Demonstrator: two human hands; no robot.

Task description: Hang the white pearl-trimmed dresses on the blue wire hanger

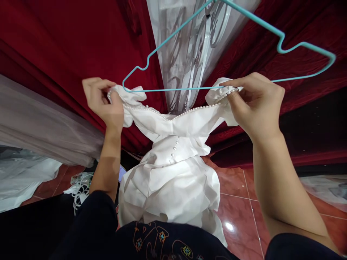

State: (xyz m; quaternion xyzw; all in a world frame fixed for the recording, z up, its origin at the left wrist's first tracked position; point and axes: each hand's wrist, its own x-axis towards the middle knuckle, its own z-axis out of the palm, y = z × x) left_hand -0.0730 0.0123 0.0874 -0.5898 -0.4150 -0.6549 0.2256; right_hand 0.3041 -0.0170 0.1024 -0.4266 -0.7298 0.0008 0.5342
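A white dress [170, 180] with a pearl-trimmed neckline and a row of covered buttons down its bodice hangs stretched between my hands. My left hand [104, 103] pinches the gathered sleeve on the left by its beaded edge. On the other side, my right hand [255, 104] grips the right sleeve's pearl edge between thumb and fingers. A light blue hanger [176, 89] hangs in front of the neckline. Its lower bar crosses the left sleeve and runs to the right hand, whose fingers are at the bar. Whether the right hand also holds the bar I cannot tell.
Dark red curtains [67, 47] drape behind on both sides, with white metal scrollwork [200, 54] between them. Pale tulle fabric [48, 119] hangs at the left. A white cable [80, 193] lies coiled at lower left. Red tiles [238, 213] cover the floor.
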